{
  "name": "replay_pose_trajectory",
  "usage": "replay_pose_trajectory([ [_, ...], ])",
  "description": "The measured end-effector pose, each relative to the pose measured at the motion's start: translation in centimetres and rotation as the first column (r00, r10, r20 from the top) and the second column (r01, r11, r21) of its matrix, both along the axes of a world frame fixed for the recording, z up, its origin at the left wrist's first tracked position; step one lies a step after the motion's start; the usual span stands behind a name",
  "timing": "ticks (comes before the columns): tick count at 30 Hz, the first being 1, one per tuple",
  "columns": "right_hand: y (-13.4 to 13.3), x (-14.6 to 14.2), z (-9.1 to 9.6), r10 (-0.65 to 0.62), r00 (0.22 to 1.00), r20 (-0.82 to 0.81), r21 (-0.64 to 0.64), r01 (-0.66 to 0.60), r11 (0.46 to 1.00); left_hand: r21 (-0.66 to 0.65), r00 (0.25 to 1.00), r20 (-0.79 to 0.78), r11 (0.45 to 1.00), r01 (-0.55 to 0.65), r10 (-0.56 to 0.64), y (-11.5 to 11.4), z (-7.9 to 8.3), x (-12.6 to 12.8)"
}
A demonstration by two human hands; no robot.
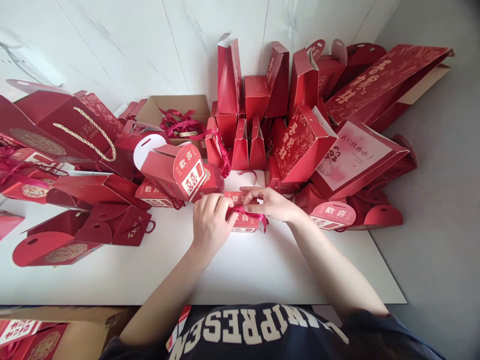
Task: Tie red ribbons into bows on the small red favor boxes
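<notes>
On the white table in front of me lies a small red gift box (243,225) with white-and-gold Chinese lettering. A magenta ribbon (261,218) crosses its top, and a loose end hangs over its right side. My left hand (212,220) is closed at the box's left end, with thumb and fingers pinching the ribbon. From the right, my right hand (272,202) pinches the same ribbon near the middle of the box, thumb and index finger together. The fingers partly hide where the ribbon crosses.
Red gift boxes (176,170) crowd the left side, some with rope handles. Behind stands an open cardboard box (191,102) of ribbons. Taller red bags (303,145) fill the back right beside a grey wall (431,215). Another cardboard box (86,325) sits below the table's front-left edge.
</notes>
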State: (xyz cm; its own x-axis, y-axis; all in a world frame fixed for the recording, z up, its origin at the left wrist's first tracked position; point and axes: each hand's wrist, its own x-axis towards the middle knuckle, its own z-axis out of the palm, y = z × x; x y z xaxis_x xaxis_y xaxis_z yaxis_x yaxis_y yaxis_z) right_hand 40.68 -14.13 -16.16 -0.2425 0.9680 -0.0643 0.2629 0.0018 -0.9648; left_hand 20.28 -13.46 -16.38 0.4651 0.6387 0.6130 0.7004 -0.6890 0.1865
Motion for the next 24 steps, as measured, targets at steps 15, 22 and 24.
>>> replay_pose_trajectory([
  [15, -0.6, -0.4, 0.6, -0.051, 0.999, -0.004, -0.052, 0.051, 0.997, -0.419, 0.971, 0.237, 0.903, 0.09, 0.013, -0.2, -0.2, -0.2],
  [22, -1.5, -0.2, 1.0, -0.168, 0.973, 0.157, 0.055, 0.161, 0.985, -0.521, 0.965, 0.262, 0.839, 0.159, -0.02, 0.2, 0.3, -1.1],
  [24, -1.8, -0.1, 1.1, -0.233, 0.948, 0.217, 0.09, 0.218, 0.972, -0.543, 0.968, 0.25, 0.825, 0.16, -0.023, 0.3, 0.6, -1.4],
])
